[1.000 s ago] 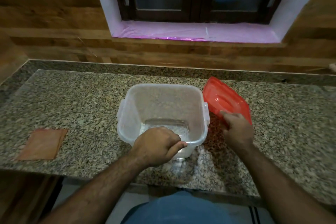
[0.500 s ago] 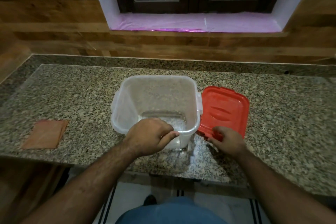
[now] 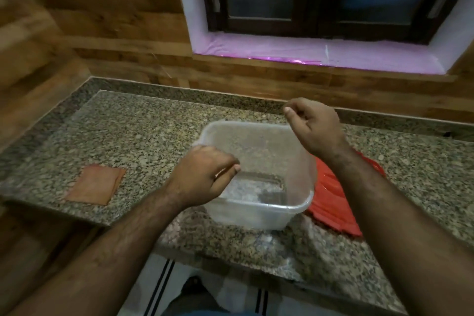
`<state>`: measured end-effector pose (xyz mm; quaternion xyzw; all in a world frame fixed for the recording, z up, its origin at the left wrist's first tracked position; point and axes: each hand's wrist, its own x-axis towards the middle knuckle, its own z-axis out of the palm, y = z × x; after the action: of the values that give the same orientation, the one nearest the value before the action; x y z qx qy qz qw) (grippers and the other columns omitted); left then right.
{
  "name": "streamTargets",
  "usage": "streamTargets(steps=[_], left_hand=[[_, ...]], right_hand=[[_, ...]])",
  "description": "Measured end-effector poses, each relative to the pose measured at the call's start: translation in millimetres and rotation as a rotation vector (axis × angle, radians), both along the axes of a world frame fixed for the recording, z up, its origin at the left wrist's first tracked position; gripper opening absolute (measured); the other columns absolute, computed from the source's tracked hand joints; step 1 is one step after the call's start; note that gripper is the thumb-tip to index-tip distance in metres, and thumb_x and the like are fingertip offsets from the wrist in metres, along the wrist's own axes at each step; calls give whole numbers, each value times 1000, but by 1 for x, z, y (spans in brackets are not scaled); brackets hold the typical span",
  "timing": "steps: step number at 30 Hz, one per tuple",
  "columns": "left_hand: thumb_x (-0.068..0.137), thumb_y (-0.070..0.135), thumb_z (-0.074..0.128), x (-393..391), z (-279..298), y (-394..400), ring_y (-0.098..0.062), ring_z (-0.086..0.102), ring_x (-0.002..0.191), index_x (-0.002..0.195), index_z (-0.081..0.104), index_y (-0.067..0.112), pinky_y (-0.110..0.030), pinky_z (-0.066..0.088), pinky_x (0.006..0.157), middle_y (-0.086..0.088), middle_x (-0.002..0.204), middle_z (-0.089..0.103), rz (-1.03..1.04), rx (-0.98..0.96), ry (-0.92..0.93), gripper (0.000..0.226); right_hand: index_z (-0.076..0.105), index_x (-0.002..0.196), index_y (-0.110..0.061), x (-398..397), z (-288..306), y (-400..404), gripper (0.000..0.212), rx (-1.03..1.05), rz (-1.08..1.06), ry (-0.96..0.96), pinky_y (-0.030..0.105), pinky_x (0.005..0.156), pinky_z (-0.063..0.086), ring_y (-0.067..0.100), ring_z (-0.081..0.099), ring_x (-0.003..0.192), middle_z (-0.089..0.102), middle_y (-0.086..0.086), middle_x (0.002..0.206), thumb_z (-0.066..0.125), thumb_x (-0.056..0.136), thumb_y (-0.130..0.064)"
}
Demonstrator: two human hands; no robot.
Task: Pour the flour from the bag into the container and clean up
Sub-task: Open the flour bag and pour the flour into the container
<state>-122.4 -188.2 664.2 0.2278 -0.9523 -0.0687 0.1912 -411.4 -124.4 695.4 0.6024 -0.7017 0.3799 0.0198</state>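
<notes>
A clear square container (image 3: 246,215) stands on the granite counter (image 3: 143,136) with a little white flour (image 3: 241,194) on its bottom. My left hand (image 3: 205,174) hovers over its front-left corner with the fingers pinched. My right hand (image 3: 313,126) is raised over its back-right corner, also pinched. A thin clear bag (image 3: 298,161), barely visible, seems to hang between the two hands above the container. The red lid (image 3: 333,213) lies flat on the counter, against the container's right side and partly under my right forearm.
A flat brown square (image 3: 95,185) lies on the counter to the left, near the front edge. Wooden wall panels and a window with a pink-lined sill (image 3: 307,51) stand behind. The counter's front edge runs just below the container.
My right hand set the red lid flat beside the container and let go of it. Both hands then rose above the container with pinched fingers.
</notes>
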Motion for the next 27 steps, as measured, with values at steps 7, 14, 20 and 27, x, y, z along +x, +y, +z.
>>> streamTargets(steps=[7, 14, 20, 27], left_hand=[[102, 39, 62, 80, 54, -111, -24, 72, 93, 135, 69, 16, -38, 57, 79, 1, 104, 78, 364, -39, 276, 41], [102, 41, 63, 212, 145, -266, -25, 67, 108, 137, 68, 13, -34, 51, 86, -4, 118, 75, 624, -177, 406, 45], [98, 40, 67, 316, 231, -378, -26, 69, 104, 132, 70, 16, -39, 56, 87, -3, 115, 76, 775, -329, 508, 42], [91, 46, 66, 408, 328, -481, -31, 67, 105, 129, 70, 17, -39, 55, 90, -8, 115, 75, 919, -533, 797, 48]], right_hand=[[74, 112, -22, 91, 64, -143, 35, 115, 216, 248, 37, 78, 52, 27, 66, 98, 75, -3, 102, 57, 99, -51], [63, 141, -23, 229, 157, -335, 58, 70, 314, 408, 43, 104, 52, 27, 60, 126, 67, 0, 139, 55, 98, -60], [56, 145, -27, 359, 247, -473, 51, 11, 336, 557, 48, 105, 53, 28, 54, 132, 61, 1, 145, 57, 101, -52], [59, 139, -19, 458, 359, -606, 42, -238, 326, 292, 46, 97, 57, 32, 65, 119, 71, 6, 130, 56, 104, -41]])
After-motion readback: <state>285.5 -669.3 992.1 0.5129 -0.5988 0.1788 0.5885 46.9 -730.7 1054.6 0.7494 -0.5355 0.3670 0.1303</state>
